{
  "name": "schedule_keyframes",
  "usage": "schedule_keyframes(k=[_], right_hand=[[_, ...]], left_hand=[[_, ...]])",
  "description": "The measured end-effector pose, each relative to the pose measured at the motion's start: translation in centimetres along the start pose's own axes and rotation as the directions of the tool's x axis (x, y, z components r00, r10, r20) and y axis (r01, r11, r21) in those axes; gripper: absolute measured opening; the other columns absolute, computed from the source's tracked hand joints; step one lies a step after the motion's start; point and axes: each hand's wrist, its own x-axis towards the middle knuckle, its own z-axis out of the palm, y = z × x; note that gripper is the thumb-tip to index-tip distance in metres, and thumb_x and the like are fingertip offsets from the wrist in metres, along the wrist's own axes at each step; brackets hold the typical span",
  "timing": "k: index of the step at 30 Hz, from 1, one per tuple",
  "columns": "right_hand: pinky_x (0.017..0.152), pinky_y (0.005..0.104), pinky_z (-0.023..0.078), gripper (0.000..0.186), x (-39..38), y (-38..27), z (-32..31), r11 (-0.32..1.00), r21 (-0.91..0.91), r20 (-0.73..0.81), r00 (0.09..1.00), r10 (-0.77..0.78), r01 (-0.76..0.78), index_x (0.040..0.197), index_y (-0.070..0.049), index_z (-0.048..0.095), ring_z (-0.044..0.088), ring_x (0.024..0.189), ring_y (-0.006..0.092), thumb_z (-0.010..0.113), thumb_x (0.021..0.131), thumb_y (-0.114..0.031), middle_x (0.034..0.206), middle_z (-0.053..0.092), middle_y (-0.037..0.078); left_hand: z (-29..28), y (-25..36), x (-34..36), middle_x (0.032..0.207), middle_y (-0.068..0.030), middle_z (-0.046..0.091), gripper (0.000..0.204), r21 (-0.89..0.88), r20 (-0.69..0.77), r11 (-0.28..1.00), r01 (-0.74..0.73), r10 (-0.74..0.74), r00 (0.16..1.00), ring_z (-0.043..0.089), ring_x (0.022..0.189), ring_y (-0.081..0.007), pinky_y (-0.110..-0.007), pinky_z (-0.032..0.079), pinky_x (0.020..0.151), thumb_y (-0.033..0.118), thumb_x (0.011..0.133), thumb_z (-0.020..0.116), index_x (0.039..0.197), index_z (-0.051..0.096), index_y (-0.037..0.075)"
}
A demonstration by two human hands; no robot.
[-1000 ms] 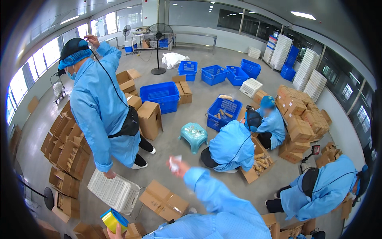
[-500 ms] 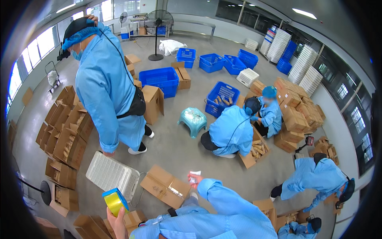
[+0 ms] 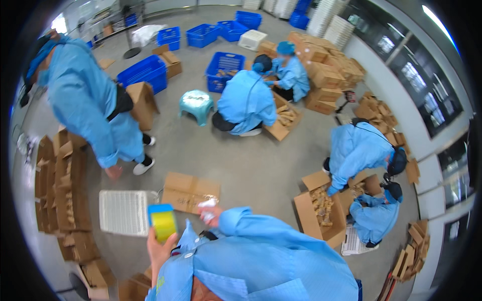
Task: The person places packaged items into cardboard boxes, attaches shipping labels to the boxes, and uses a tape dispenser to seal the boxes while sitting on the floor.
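Observation:
My left hand grips a yellow-and-blue cylinder, held upright near my chest at the lower middle. Blurred at the end of my blue sleeve, my right hand is closed on a small crumpled white item, too smeared to identify. Beyond both hands, on the floor, lie a flattened-looking brown carton and a white plastic crate. An open carton of small packed pieces stands to the right of my right arm.
Co-workers in blue smocks stand, crouch and bend around me. Several blue baskets, a teal stool and stacked cartons occupy the floor; open cartons line the left side.
My view has tilted down and turned right. My right hand has drawn inward and lower. The standing co-worker leans forward, and more of the carton at the lower right shows.

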Motion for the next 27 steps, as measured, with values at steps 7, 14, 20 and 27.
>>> schedule_keyframes(k=[7, 14, 20, 27], right_hand=[[0.043, 0.0263, 0.047, 0.032, -14.6, -3.1, 3.3, 0.94, -0.129, 0.002, 0.948, -0.319, 0.317, 0.11, -0.007, 0.056, 0.061, 0.069, 0.0153, 0.053, 0.09, -0.032, 0.088, 0.063, 0.006], [0.062, 0.0288, 0.052, 0.036, -21.2, -3.6, -4.5, 0.861, 0.105, -0.088, 0.867, -0.491, 0.498, 0.1, -0.005, 0.059, 0.061, 0.069, 0.0143, 0.059, 0.086, -0.038, 0.085, 0.064, 0.005], [0.073, 0.0299, 0.051, 0.048, -27.0, -2.8, -7.9, 0.774, -0.03, -0.105, 0.768, -0.631, 0.632, 0.11, -0.002, 0.056, 0.061, 0.085, 0.0154, 0.066, 0.081, -0.038, 0.098, 0.063, 0.008], [0.079, 0.0282, 0.048, 0.047, -32.1, -3.5, -11.1, 0.51, -0.223, -0.125, 0.495, -0.86, 0.831, 0.111, -0.003, 0.055, 0.058, 0.091, 0.0149, 0.07, 0.079, -0.033, 0.1, 0.061, 0.007]], left_hand=[[6.7, 3.8, -1.4, 0.088, -0.007, 0.054, 0.034, 0.464, 0.451, 0.635, -0.617, 0.431, 0.782, 0.053, 0.089, -0.0268, -0.039, 0.041, 0.083, 0.012, 0.066, 0.073, 0.094, 0.055, 0.008], [18.6, 3.1, -6.1, 0.086, -0.0033, 0.051, 0.029, 0.48, 0.695, 0.218, -0.85, 0.496, 0.52, 0.053, 0.092, -0.0214, -0.045, 0.039, 0.084, 0.014, 0.062, 0.067, 0.087, 0.054, 0.011], [24.0, 1.5, -9.5, 0.088, -0.0054, 0.054, 0.03, 0.44, 0.679, 0.282, -0.853, 0.517, 0.521, 0.054, 0.096, -0.0232, -0.05, 0.033, 0.095, 0.01, 0.058, 0.072, 0.084, 0.056, 0.008], [28.5, 1.1, -10.6, 0.106, -0.0106, 0.056, 0.04, 0.329, 0.659, 0.611, -0.72, 0.398, 0.639, 0.052, 0.105, -0.0283, -0.045, 0.033, 0.098, 0.006, 0.063, 0.073, 0.101, 0.058, 0.005]])
